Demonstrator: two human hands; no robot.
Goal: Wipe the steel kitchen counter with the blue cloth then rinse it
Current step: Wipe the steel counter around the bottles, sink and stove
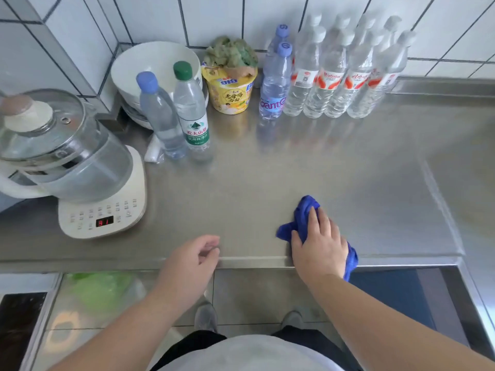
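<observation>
— Cloth first: where is it?

— Blue cloth [304, 215] lies bunched on the steel desk [267, 170], near the desk's front edge and right of its middle. One end trails over that edge beside the wrist.

— What has it?

— The right hand [318, 245] lies palm down on top of it, fingers spread over the bunched fabric and pressing it to the steel, with the thumb at the cloth's left side.

— And the other hand?

— The left hand [198, 253] holds nothing. It hangs at the desk's front edge, left of the cloth and well apart from it, fingers loosely curled.

— What else stands on the desk?

— At its back, against the tiled wall [214, 17], a cluster of clear water bottles [345, 73] with white caps; left of them two bottles with pale blue caps [276, 79], then a yellow noodle cup [230, 89] with a green rag [230, 50] on top. Further left, a green-capped bottle [191, 108] and another blue-capped bottle [160, 116] stand before a white bowl [150, 62]. At the desk's left end sits a glass kettle [53, 148] on a cream base [107, 212] with a red display.
</observation>
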